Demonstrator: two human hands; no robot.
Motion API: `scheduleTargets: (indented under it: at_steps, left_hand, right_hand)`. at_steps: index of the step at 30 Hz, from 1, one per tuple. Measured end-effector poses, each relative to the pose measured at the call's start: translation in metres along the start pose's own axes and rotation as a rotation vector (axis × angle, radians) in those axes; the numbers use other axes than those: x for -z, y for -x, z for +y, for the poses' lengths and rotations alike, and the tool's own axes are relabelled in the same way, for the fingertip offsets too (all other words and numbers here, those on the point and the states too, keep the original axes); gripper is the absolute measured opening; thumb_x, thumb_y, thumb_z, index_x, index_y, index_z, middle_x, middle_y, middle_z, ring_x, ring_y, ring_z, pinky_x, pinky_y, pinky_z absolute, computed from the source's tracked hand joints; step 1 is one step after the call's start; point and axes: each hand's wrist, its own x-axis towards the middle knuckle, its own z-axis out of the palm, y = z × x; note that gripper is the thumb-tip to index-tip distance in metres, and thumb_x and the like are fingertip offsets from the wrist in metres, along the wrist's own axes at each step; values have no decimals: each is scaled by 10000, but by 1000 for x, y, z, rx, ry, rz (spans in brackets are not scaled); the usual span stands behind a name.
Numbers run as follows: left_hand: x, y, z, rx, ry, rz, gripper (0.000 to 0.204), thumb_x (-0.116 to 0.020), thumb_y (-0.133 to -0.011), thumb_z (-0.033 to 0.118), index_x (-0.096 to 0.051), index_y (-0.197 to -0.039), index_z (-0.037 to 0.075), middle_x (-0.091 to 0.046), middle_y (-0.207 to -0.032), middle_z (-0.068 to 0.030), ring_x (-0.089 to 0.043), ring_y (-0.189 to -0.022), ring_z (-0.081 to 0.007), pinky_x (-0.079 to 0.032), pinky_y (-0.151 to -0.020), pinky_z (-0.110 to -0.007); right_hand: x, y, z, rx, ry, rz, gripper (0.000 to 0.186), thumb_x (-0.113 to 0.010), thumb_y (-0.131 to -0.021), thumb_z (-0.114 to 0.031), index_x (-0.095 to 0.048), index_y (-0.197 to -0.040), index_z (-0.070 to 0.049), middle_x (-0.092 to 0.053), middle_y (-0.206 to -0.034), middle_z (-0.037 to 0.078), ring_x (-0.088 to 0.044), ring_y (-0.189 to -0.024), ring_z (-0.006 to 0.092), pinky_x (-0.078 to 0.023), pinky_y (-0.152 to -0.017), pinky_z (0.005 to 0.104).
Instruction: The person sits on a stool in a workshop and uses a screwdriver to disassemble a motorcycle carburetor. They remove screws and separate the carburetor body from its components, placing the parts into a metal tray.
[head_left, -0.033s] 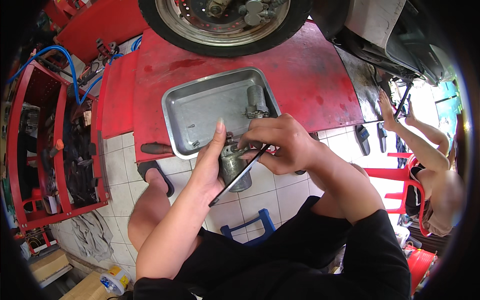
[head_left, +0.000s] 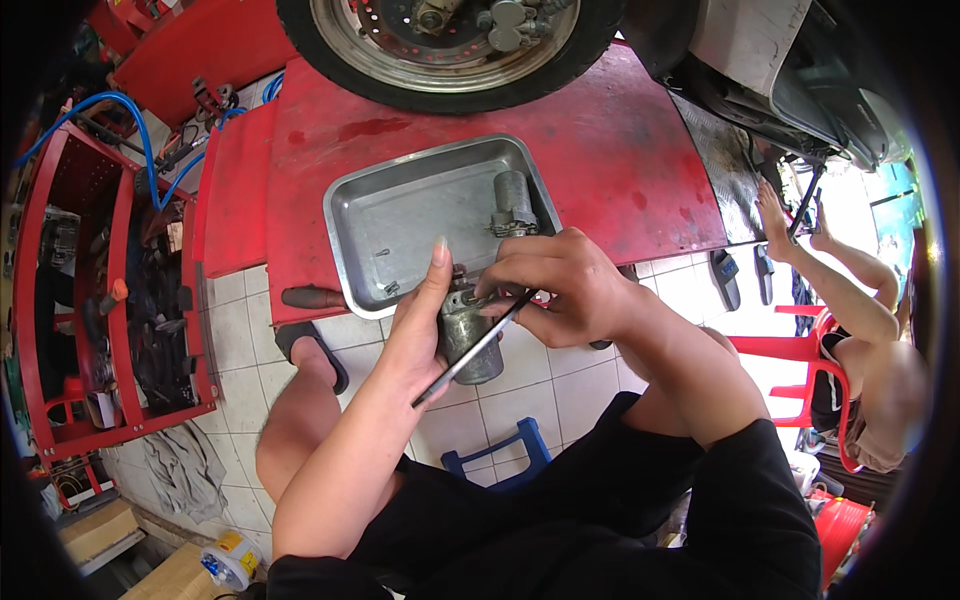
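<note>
My left hand [head_left: 425, 320] is wrapped round a grey cylindrical metal motor [head_left: 470, 345], thumb pointing up. Just above it, the bent fingers of my right hand [head_left: 560, 285] meet the motor's top end. They also grip a thin rod-shaped tool [head_left: 465, 368] with dark ends, which slants across the motor toward my left wrist. What my right fingertips do at the motor's top is partly hidden. Beyond my hands, a steel tray [head_left: 345, 210] holds a second cylindrical motor part [head_left: 512, 195] at its right side and a few small screws [head_left: 383, 252].
The tray sits on a red platform [head_left: 620, 150] beneath a motorcycle wheel [head_left: 450, 100]. A dark tool handle [head_left: 312, 297] lies at the platform's near edge. A red tool rack [head_left: 120, 300] stands left, a blue stool [head_left: 505, 450] below my hands. A seated person [head_left: 850, 290] is at right.
The rod in my right hand has turned slightly, its lower end shifting a little left. Both hands and the motor stay in place.
</note>
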Motion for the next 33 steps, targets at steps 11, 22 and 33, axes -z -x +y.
scheduleTargets:
  at_steps: [11,22,33]
  left_hand:
    - [-13,5,0,-51,-17,34,646,-600,-878,601,-545,-1052,-18,-659,-850,-141,-659,-675,-209,-564,-594,-334]
    - [-9,4,1,-49,-44,46,547,-589,-902,563,-535,-1092,52,-649,-921,-142,-657,-739,-272,-558,-667,-417]
    - [-10,8,0,-70,-98,27,564,-565,-922,553,-533,-1147,36,-648,-971,-126,-679,-816,-242,-579,-695,-411]
  right_hand:
    - [6,0,1,-58,87,-48,291,-729,-656,-61,-647,-935,-61,-590,-803,80,-606,-713,346,-474,-590,436]
    - [5,1,2,-43,77,-62,297,-722,-652,-62,-634,-936,-67,-577,-806,85,-604,-716,342,-472,-592,443]
    - [9,2,-3,51,267,-84,268,-758,-700,-165,-606,-896,-62,-567,-771,74,-597,-645,334,-467,-531,430]
